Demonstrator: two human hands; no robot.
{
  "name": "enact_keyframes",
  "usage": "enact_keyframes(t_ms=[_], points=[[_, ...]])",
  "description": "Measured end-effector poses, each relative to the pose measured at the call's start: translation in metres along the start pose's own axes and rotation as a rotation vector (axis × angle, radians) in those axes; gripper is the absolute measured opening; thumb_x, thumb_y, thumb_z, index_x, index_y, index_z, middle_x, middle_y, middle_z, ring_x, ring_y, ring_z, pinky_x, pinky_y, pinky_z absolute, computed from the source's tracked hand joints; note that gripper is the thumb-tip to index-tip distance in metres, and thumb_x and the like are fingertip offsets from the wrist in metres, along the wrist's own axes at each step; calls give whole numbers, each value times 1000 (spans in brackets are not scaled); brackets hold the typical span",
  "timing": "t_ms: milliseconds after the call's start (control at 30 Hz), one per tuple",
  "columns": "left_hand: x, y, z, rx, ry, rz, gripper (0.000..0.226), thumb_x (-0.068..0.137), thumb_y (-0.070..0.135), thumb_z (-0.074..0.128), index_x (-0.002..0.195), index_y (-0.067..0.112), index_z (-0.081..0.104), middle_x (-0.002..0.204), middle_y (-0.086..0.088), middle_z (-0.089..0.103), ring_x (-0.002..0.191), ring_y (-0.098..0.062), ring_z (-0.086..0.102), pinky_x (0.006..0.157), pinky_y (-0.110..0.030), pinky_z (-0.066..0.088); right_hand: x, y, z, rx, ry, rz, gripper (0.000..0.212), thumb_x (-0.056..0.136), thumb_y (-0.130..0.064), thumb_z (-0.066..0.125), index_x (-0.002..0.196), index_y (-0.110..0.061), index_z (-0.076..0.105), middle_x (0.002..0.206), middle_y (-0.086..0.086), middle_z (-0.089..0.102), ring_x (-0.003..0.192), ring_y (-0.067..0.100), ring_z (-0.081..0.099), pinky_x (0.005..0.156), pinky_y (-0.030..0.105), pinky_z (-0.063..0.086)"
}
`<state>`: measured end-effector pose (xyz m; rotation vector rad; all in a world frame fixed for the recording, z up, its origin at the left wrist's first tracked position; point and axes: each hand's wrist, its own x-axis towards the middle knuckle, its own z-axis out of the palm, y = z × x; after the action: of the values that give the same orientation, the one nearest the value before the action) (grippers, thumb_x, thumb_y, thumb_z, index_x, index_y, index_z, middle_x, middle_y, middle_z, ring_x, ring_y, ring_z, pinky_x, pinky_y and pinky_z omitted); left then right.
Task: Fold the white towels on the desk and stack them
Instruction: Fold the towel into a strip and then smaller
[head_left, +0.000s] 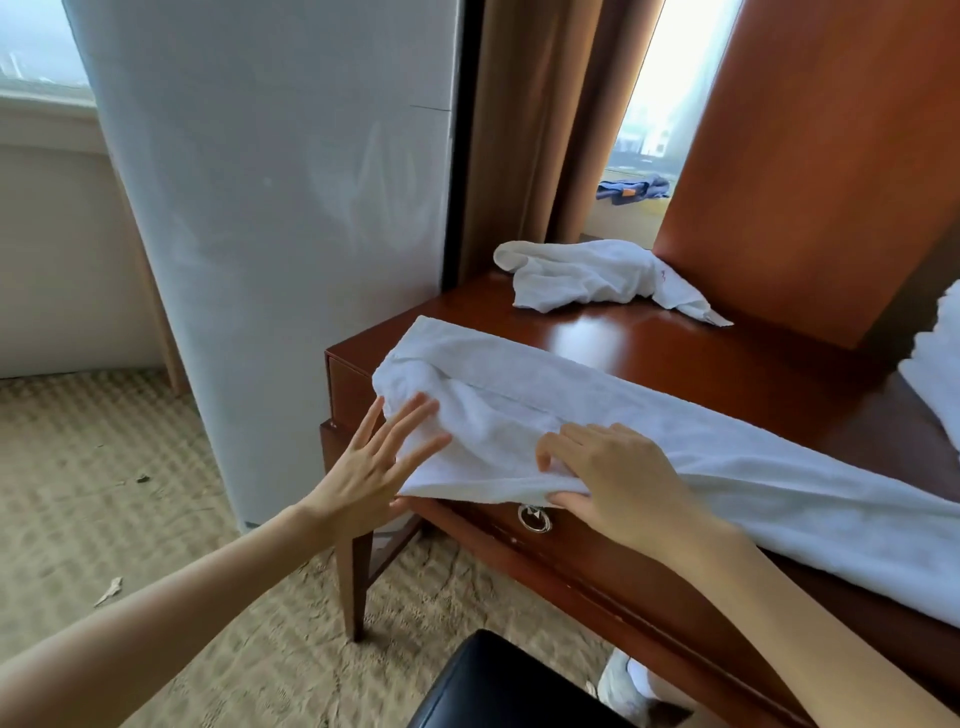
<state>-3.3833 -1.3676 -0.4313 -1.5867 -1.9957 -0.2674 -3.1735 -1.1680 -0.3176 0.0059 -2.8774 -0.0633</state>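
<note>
Under left hand (374, 467), fingers flat, and right hand (618, 478) pinching its edge, towel (597, 395) looks part-folded; far towel (587, 275) unfolded, no stack yet.

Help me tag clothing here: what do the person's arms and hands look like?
The left forearm and right forearm are bare, no sleeve in view. The left hand and right hand wear no gloves; no ring, watch or bracelet shows on either.

Desk (675, 358) fills the centre and right of the frame. A towel (649, 415) lies along its front edge, from centre to lower right. A second towel (587, 278) lies behind it, upper centre. A third towel (935, 374) lies at the right edge. A stool (498, 686) stands before the desk, bottom centre.
</note>
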Motion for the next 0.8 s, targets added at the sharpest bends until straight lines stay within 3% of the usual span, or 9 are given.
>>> enact_keyframes(t_ms=[100, 233, 333, 400, 467, 533, 633, 700, 800], points=[[-1, 3, -3, -35, 16, -7, 99, 57, 16, 86, 142, 17, 33, 155, -17, 20, 146, -33, 20, 113, -62, 22, -2, -3, 0, 19, -24, -55, 18, 85, -38, 69, 96, -28, 59, 89, -14, 58, 77, 7, 40, 78, 26, 37], [-6, 1, -17, -190, 128, 18, 13, 90, 21, 56, 97, 13, 62, 149, -10, 40, 144, -24, 28, 117, -49, 24, -2, -3, -11, 126, -72, -56, 15, 89, -41, 64, 94, -34, 53, 92, -20, 48, 83, 0, 41, 75, 18, 31], [-6, -2, -37, -459, 197, -133, 18, 88, 15, 46, 97, 9, 61, 130, 7, 60, 131, -12, 48, 112, -30, 35, -3, 0, -22, 325, -110, 26, 14, 90, -43, 61, 90, -40, 48, 89, -23, 58, 87, -4, 54, 71, 14, 39], [-1, 0, -51, -692, 296, -350, 19, 89, 21, 48, 94, 8, 61, 94, 19, 65, 85, 2, 62, 75, -15, 47, -2, 1, -27, 401, -101, 57, 11, 91, -41, 61, 89, -40, 50, 88, -23, 62, 89, -8, 58, 75, 12, 44], [6, 0, -61, -943, 380, -529, 32, 92, 42, 50, 82, 13, 61, 72, 8, 58, 58, -5, 51, 52, -17, 38, -1, 3, -29, 456, -99, 75, 9, 91, -40, 61, 88, -40, 52, 86, -20, 64, 87, -6, 61, 77, 14, 47], [10, -5, -67, -1123, 409, -605, 31, 89, 48, 55, 74, 23, 64, 66, 7, 58, 57, -8, 52, 49, -18, 39, 1, 6, -30, 509, -117, 80, 9, 92, -40, 60, 88, -40, 52, 80, -16, 67, 77, 0, 62, 72, 15, 47], [24, -15, -74, -1046, 337, -621, 25, 92, 45, 59, 72, 31, 66, 67, 12, 64, 57, -2, 57, 49, -13, 42, 11, 16, -32, 598, -122, 100, 11, 92, -41, 60, 85, -37, 52, 54, -8, 57, 47, 6, 40, 54, 15, 37], [45, -28, -78, -915, 238, -679, 29, 92, 44, 59, 66, 35, 66, 60, 19, 62, 51, 3, 55, 46, -8, 37, 29, 33, -37, 670, -124, 187, 14, 90, -42, 62, 83, -32, 56, 47, -6, 43, 43, 6, 29, 44, 15, 27], [83, -57, -72, -713, 24, -796, 46, 92, 38, 62, 47, 29, 57, 43, 18, 51, 42, 3, 48, 40, -9, 31, 64, 59, -45, 728, -178, 348, 16, 87, -42, 66, 85, -26, 64, 58, -8, 50, 52, 9, 39, 51, 19, 31]])
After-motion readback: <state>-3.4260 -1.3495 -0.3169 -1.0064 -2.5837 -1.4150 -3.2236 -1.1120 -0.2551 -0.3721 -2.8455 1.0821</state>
